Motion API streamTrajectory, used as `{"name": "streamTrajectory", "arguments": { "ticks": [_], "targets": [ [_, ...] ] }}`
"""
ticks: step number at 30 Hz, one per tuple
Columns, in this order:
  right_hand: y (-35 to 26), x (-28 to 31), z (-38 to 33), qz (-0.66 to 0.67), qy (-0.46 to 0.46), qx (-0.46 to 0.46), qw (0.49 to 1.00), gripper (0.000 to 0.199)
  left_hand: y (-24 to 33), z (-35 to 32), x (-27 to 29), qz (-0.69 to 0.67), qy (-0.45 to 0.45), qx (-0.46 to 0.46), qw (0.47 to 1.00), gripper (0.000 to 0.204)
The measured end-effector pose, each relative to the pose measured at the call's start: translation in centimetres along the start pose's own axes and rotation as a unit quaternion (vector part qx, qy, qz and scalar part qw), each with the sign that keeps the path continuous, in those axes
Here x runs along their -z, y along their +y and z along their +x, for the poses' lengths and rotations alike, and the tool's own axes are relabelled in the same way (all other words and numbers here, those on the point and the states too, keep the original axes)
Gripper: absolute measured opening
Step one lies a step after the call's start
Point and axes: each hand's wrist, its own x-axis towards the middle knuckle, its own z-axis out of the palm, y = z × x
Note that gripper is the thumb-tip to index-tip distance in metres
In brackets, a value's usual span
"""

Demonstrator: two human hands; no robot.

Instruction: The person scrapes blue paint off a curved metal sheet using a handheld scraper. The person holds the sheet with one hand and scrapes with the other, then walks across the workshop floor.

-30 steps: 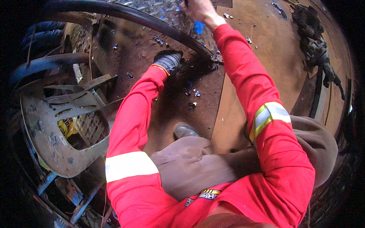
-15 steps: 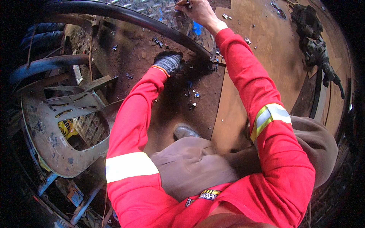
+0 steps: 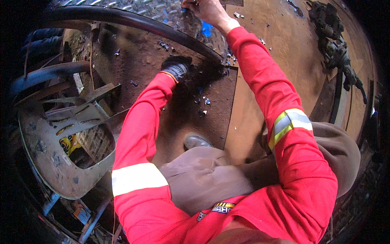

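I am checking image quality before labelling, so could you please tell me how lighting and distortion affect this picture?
Head view: fisheye bends the dark curved metal pipe and blackens the corners; warm light on the rusty brown floor plate; the left gloved hand sits in shadow; the bare right hand is cut by the top edge.

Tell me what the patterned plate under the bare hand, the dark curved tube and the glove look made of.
Patterned plate: likely steel tread plate, with raised diamond ridges and a dull grey shine. Curved tube: seemingly metal tubing with a dark, smooth coat, though rubber cannot be ruled out. Glove on the left hand: apparently knitted fabric, dark with an orange cuff edge. The right hand is bare.
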Motion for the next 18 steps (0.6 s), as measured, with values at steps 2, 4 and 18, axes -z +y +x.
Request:
{"name": "streamTrajectory", "arguments": {
  "ticks": [2,4,18],
  "targets": [
    [-0.1,-0.3,0.0,-0.004,0.011,0.004,1.000,0.018,-0.2,0.2,-0.7,0.001,0.020,-0.010,1.000,0.047],
    [-0.3,-0.6,0.0,-0.018,0.018,0.011,1.000,0.018,-0.2,0.4,-1.1,-0.011,0.018,-0.006,1.000,0.046],
    [0.3,-1.1,-0.5,0.100,0.007,-0.155,0.983,0.006,0.1,-0.6,0.3,0.008,0.004,0.000,1.000,0.043]
  ]
}}
